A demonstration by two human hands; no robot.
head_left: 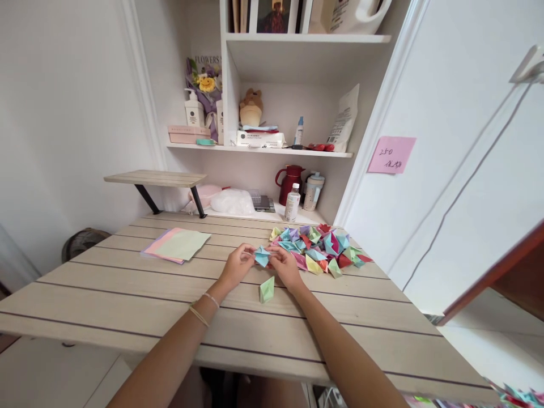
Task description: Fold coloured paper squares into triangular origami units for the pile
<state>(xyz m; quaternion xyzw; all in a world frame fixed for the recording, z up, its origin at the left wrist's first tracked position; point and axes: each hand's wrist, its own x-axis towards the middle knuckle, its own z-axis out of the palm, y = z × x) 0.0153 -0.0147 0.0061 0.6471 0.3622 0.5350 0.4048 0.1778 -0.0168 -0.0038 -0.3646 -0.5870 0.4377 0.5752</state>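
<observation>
A small piece of folded blue paper (262, 256) is held between my two hands, just above the tabletop. My left hand (238, 264) pinches its left side with thumb and fingers. At its right side my right hand (285, 266) grips it in the same way, fingertips closed. Below them on the table lies a folded green paper piece (267, 289), touched by neither hand. Close beyond my right hand spreads a pile of folded paper pieces (314, 252) in blue, red, yellow, green, pink and purple.
Flat sheets of coloured paper (176, 245) lie left on the slatted table (127, 289). A small raised stand (157, 179) is behind them. At the back edge stand a clear bottle (292, 204), a red jug (290, 184) and a cup (313, 191), under white shelves (297, 152).
</observation>
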